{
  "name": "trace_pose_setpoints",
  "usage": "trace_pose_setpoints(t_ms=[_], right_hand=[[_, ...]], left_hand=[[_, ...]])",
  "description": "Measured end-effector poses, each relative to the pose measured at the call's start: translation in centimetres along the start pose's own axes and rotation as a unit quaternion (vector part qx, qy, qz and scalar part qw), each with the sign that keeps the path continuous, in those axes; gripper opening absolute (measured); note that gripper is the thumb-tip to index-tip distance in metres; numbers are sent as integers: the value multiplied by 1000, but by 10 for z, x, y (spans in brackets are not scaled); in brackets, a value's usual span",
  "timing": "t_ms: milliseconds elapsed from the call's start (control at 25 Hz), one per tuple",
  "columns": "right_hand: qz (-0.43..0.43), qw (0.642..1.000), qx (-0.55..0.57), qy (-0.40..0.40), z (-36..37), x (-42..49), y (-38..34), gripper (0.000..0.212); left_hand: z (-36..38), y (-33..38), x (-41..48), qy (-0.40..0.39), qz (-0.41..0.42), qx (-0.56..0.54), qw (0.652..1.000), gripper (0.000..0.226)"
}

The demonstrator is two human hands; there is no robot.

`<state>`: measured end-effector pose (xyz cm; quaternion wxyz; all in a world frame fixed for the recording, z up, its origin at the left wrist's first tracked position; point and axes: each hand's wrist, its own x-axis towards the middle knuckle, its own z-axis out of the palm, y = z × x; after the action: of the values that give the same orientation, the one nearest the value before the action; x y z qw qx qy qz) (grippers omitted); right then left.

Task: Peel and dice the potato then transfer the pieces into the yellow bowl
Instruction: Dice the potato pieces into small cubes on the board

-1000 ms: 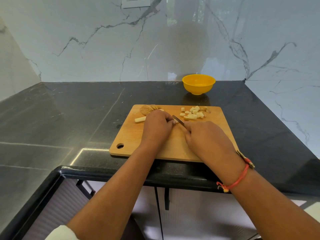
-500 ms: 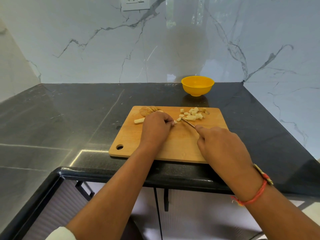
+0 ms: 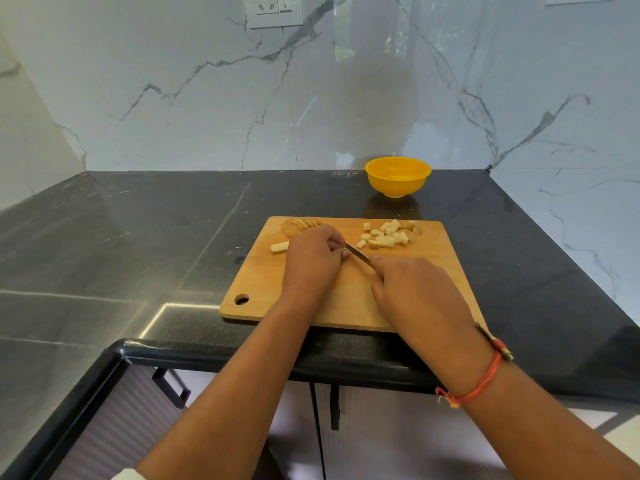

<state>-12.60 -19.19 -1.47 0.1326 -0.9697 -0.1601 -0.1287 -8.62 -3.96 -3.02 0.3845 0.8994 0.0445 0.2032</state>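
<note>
- Your right wrist, nearest the camera, carries a red thread band [image 3: 479, 388].
- Your right hand [image 3: 412, 292] is closed round the handle of a knife [image 3: 358, 253]. The handle is hidden in your grip, and only the narrow blade shows, pointing up and left towards your other hand.
- Your left hand [image 3: 313, 259] sits knuckles-up on the board with its fingers curled down and their tips right at the blade. Whatever lies beneath them is covered, so you cannot tell what it holds, if anything.
- Both hands work over a wooden cutting board [image 3: 349, 306] that lies on the dark stone counter [image 3: 138, 244] near its front edge, with the hanging hole at the near left corner.
- A pale potato stick [image 3: 280, 247] lies just left of your left hand.
- The diced potato pieces [image 3: 388, 234] sit in a loose heap on the far right part of the board, just beyond the knife tip.
- A small pile of brown peelings [image 3: 296, 225] rests at the board's far left edge.
- The yellow bowl [image 3: 398, 176] stands upright on the counter beyond the board, against the marble wall [image 3: 207, 98], with no potato showing in it.
- A white wall socket [image 3: 273, 10] is fixed high on that wall.
</note>
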Motion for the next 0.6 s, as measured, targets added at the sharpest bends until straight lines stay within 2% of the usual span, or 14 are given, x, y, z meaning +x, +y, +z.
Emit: trace_pose_setpoints(t_ms=[280,400,600], right_hand=[[-4,996,-41,-83,2,1,6,56],[-15,995,-63,-82,-6,-14,19,62],[-24,995,-54,-83,-10,-22,21,59]], left_hand=[[1,0,-2,14,-4,3,1000,15],[2,0,-2,13,9,7,1000,15],[3,-1,-2,15,22,20,999,15]])
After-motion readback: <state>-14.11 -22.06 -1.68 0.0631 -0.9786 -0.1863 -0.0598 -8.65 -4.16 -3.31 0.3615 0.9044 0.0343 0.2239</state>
